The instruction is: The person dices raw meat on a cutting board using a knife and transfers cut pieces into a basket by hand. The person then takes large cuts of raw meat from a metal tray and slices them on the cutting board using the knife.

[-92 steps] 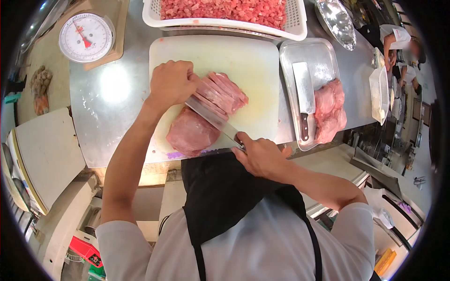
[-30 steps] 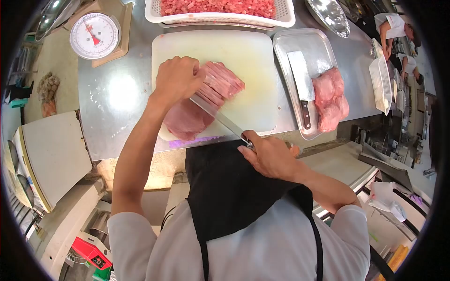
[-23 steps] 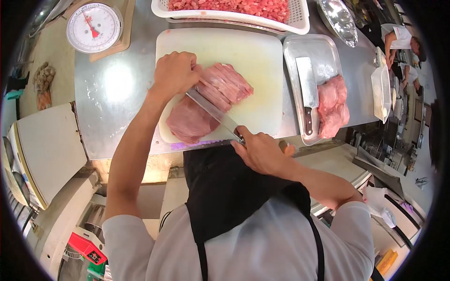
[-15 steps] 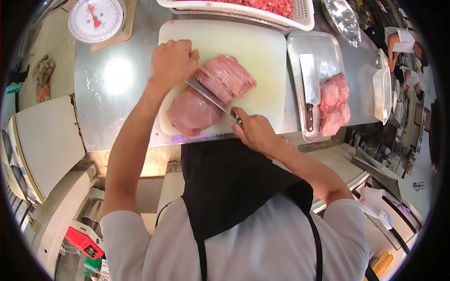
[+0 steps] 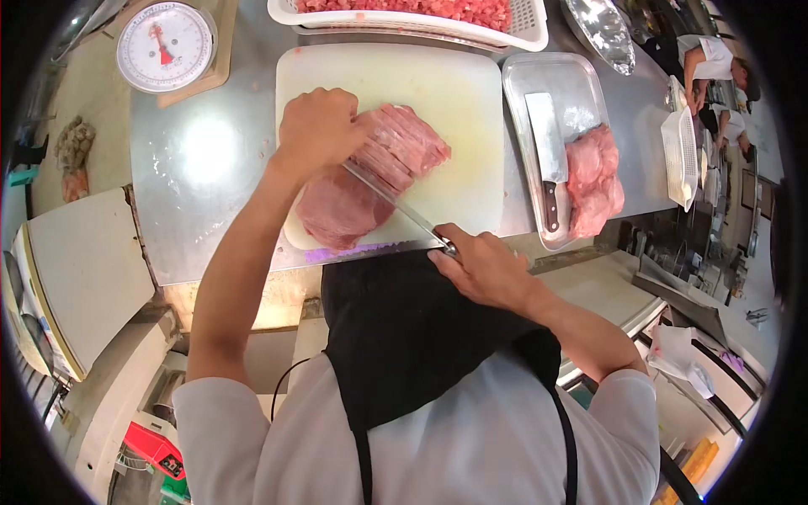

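On a white cutting board (image 5: pixel 471 118) lies a large piece of raw meat (image 5: pixel 345 206), its far part cut into several slices (image 5: pixel 404 143) that lean together. My right hand (image 5: pixel 484 265) is wrapped round the handle of a knife (image 5: pixel 404 210). The blade runs up and left from it, lying in the cut between the slices and the uncut part. With curled fingers, my left hand (image 5: pixel 324 126) grips the left end of the meat at the cut, close to the blade's tip. Its fingertips are mostly hidden.
Right of the board, a metal tray (image 5: pixel 518 76) holds a cleaver (image 5: pixel 545 143) and more raw meat (image 5: pixel 593 181). A dial scale (image 5: pixel 166 46) stands at the back left. Behind the board is a white basket (image 5: pixel 530 29) of diced meat. Two people work far right.
My right hand has drawn the knife back toward my body and to the right, and more of the blade shows. My left hand stays at the meat. The view has shifted slightly.
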Action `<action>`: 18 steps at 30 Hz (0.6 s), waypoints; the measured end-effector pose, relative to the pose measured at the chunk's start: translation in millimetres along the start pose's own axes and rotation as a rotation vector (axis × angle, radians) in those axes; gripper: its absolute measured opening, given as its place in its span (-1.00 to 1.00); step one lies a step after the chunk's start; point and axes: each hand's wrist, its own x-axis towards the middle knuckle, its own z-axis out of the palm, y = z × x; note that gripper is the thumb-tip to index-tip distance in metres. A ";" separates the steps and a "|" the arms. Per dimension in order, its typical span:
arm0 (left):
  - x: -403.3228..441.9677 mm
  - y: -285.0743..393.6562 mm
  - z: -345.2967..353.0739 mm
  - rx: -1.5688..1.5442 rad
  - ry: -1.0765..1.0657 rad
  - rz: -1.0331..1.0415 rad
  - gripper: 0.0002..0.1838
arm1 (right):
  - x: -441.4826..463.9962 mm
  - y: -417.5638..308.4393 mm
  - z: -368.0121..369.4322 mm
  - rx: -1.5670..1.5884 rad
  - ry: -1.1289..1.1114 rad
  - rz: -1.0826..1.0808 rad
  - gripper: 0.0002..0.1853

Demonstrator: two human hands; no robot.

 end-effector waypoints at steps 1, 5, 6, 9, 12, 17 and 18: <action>3.1 -9.6 3.0 -0.002 -0.007 -0.024 -0.60 | 10.0 -3.6 -0.2 -0.020 -0.015 0.013 -0.66; 12.0 -20.6 0.9 0.060 0.010 -0.114 -0.61 | 42.3 28.0 35.9 -0.005 -0.008 -0.043 -0.62; 9.9 -19.4 0.2 0.087 0.018 -0.142 -0.61 | 50.0 35.1 44.1 -0.002 0.016 -0.077 -0.64; 8.9 -27.2 0.4 0.097 0.125 -0.111 -0.60 | 65.8 45.1 46.2 -0.014 0.106 -0.154 -0.65; 12.9 -29.2 -0.3 0.071 0.129 -0.059 -0.58 | 40.9 36.9 36.0 0.035 0.065 -0.145 -0.57; -15.2 19.9 -28.1 0.050 -0.019 -0.030 -0.57 | -12.1 9.6 4.2 0.093 -0.079 0.034 -0.48; -15.4 18.1 -23.1 0.068 -0.038 -0.007 -0.57 | -11.7 6.2 2.0 0.091 -0.101 0.062 -0.49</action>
